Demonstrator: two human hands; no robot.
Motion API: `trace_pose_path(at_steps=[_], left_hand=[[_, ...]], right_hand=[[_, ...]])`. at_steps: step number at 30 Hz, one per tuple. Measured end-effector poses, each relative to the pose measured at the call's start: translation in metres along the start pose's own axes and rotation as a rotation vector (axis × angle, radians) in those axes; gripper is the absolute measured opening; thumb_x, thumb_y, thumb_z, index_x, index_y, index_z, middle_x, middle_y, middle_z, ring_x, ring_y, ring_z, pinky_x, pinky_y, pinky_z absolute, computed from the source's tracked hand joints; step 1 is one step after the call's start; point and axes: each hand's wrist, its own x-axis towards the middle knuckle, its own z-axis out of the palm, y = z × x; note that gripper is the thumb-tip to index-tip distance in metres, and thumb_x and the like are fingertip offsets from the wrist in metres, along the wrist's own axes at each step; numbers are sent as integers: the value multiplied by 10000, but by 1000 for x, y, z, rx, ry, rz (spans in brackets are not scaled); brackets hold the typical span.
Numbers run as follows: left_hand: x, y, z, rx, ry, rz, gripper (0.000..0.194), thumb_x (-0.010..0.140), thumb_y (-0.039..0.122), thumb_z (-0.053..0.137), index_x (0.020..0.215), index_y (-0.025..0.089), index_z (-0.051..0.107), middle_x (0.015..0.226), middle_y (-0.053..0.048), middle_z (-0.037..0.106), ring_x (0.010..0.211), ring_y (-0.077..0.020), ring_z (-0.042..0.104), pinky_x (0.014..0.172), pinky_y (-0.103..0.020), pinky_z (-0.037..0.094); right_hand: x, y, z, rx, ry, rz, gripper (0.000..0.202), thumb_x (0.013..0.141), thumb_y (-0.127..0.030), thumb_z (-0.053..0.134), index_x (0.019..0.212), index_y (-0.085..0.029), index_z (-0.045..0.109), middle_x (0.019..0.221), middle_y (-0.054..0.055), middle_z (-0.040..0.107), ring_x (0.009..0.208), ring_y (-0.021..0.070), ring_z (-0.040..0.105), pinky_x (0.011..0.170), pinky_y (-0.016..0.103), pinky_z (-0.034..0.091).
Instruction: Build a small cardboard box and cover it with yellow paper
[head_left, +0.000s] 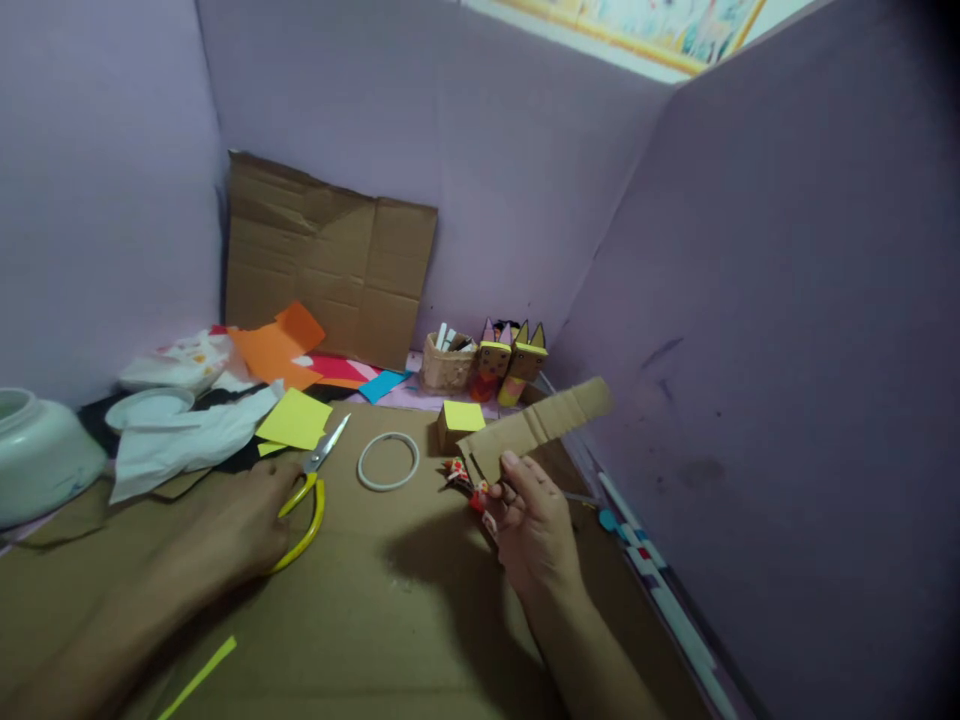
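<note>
My right hand point(536, 520) pinches a strip of brown cardboard point(547, 420) by its lower left end, raised above the mat and slanting up to the right. My left hand point(255, 515) rests low, its fingers curled at the yellow handle of the scissors point(319, 500); their blades point away. Between the hands lies a white ring point(388, 461), like a thin tape roll. A small box with a yellow top point(463, 418) stands just behind the strip. Small red and white pieces point(456, 472) lie near my right fingers, partly hidden.
A cardboard sheet point(330, 265) leans on the back wall. Yellow paper point(296, 420), orange paper point(277, 345) and a white bowl point(45, 460) are at left. A pen basket point(448, 365) and two cardboard figures point(523, 365) stand behind. A yellow strip point(199, 677) lies in front.
</note>
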Motion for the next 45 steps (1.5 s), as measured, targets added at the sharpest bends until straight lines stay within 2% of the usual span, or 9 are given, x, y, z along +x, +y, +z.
trace_pose_path(at_steps=[8,14,20,23,26,30,35,40,45], left_hand=[[0,11,2,86,31,-77,411,818,304,385,1148,130,556,998,-202,648,836,-363,636,656,-386,439],[-4,21,-13,-292,239,-228,383,805,350,470,1131,152,505,954,-121,673,860,-298,650,675,-342,475],[-25,44,17,-578,519,138,272,850,410,431,958,199,565,635,9,621,564,-160,610,552,-232,475],[-30,50,37,-538,462,307,282,873,295,379,1023,192,594,671,-19,659,578,-161,635,565,-226,496],[-28,47,50,-490,394,289,458,794,140,417,1245,172,493,1046,-93,688,905,-203,665,788,-265,523],[-24,38,60,-492,343,301,695,721,40,395,1392,205,321,1395,-90,464,1286,-233,415,1041,-367,369],[-21,39,71,-572,370,346,617,801,138,401,1405,221,310,1374,-96,485,1275,-246,425,1046,-389,367],[-22,46,67,-612,304,286,628,812,170,417,1421,237,279,1385,-100,472,1244,-254,463,1021,-400,398],[-22,46,62,-662,306,371,628,798,178,425,1413,207,300,1361,-111,500,1202,-242,509,1000,-371,421]], right_hand=[[-2,2,-3,44,-86,34,393,429,-280,871,632,-155,559,539,-38,649,473,93,615,458,170,530],[2,7,-4,92,-120,121,314,432,-246,883,636,-126,678,552,-10,689,502,90,637,495,160,543],[5,11,23,216,-111,209,310,334,-154,900,570,-148,698,569,-21,709,537,91,657,564,163,571],[1,17,34,227,-142,205,302,353,-150,896,594,-157,713,588,-18,718,557,98,666,585,169,578],[-2,25,37,227,-156,156,284,394,-165,890,623,-172,722,614,-25,729,578,96,675,611,170,583],[-3,33,33,215,-188,85,275,438,-172,880,665,-204,728,660,-40,733,624,98,684,638,179,587],[-10,39,33,223,-201,80,307,473,-185,870,739,-248,729,714,-56,731,678,103,686,665,201,589],[-17,49,33,174,-231,78,221,510,-205,857,675,-230,712,670,-53,713,676,107,676,672,219,588],[-19,51,31,155,-181,94,252,459,-216,872,651,-219,707,673,-46,707,633,115,666,600,204,581]])
